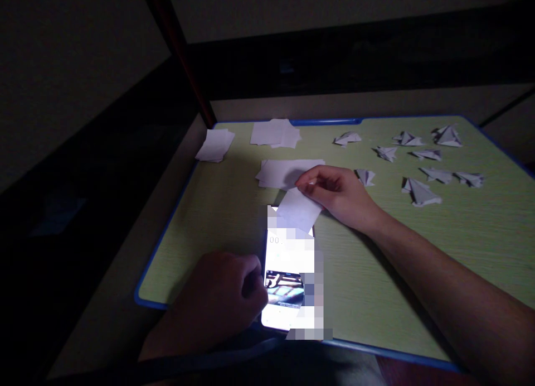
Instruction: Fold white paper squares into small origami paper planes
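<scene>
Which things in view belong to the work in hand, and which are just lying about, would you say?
Likely the work: single sheet in the right hand; stacked sheets; folded paper pieces.
Seemingly lying about: lit phone beside the left hand.

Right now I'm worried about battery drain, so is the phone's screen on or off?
On: the phone glows white, showing digits and a picture, near the paper in the right hand.

Room: dim interior, probably a home; the exact room cannot be told
Walls: pale surfaces (83,34) with a broad dark band (355,62), meeting upper left of centre
Corner: dark reddish post (178,51) slanting down behind the table
Table: light green, wood-grained top (376,285) with blue edging (174,207)
Tabletop: paper stacks (215,145), folded paper pieces (422,192), lit phone (284,257)
</scene>
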The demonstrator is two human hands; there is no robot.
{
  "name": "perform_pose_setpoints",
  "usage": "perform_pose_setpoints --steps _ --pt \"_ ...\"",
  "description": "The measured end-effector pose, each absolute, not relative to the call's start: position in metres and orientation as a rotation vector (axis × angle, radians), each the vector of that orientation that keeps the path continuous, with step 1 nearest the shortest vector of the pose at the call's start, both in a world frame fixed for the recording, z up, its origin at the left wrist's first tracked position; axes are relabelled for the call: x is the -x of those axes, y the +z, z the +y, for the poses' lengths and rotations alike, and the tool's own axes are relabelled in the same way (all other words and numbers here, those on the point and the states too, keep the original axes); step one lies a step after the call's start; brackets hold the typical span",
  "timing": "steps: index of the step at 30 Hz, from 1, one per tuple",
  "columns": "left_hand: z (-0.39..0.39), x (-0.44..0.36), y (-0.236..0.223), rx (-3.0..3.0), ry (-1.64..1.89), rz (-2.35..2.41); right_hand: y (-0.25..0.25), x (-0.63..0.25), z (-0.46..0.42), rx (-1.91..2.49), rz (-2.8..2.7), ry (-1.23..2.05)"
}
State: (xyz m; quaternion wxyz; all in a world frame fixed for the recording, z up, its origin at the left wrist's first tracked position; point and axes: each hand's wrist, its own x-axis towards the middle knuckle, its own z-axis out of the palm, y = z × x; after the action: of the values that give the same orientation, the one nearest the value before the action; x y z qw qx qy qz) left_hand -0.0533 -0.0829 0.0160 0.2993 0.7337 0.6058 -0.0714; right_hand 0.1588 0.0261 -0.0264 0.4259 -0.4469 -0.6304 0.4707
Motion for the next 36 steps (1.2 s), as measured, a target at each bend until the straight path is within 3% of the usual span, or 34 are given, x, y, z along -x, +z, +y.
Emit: perform_pose_setpoints --steps 36 --pt "-0.0871 0.0526 0.0138 -1.902 -0.097 1.646 -0.0273 -0.1595 0.0263 1.121 -1.58 1.166"
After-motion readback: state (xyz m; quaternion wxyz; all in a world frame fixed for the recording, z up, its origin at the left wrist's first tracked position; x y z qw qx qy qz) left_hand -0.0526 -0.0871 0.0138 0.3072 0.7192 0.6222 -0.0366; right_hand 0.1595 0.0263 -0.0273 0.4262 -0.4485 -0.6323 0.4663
